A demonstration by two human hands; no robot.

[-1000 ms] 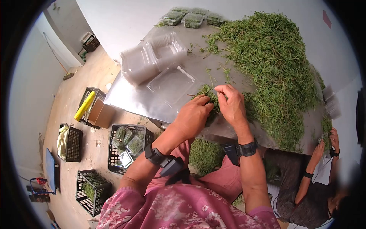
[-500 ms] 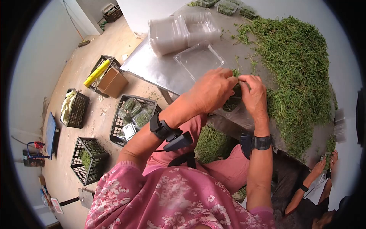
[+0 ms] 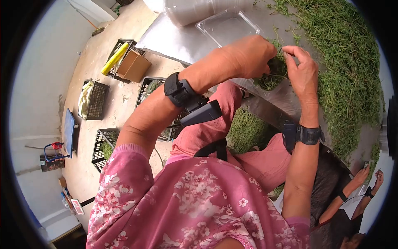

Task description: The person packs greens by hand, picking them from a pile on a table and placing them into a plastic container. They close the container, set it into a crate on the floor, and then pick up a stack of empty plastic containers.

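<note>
Left grip (image 3: 252,56) curled at greens (image 3: 271,78), hold unclear; right grip (image 3: 303,71) pinched closed beside them.

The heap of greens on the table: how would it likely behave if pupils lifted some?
The heap of greens would probably feel floppy, its stems being thin. Tangled as they look, a lifted handful may drag neighbours along.

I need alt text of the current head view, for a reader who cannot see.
The wearer's left hand and right hand are close together over leafy green sprigs at a metal table, beside a big heap of greens. A clear plastic container lies beyond; black crates stand on the floor.
</note>
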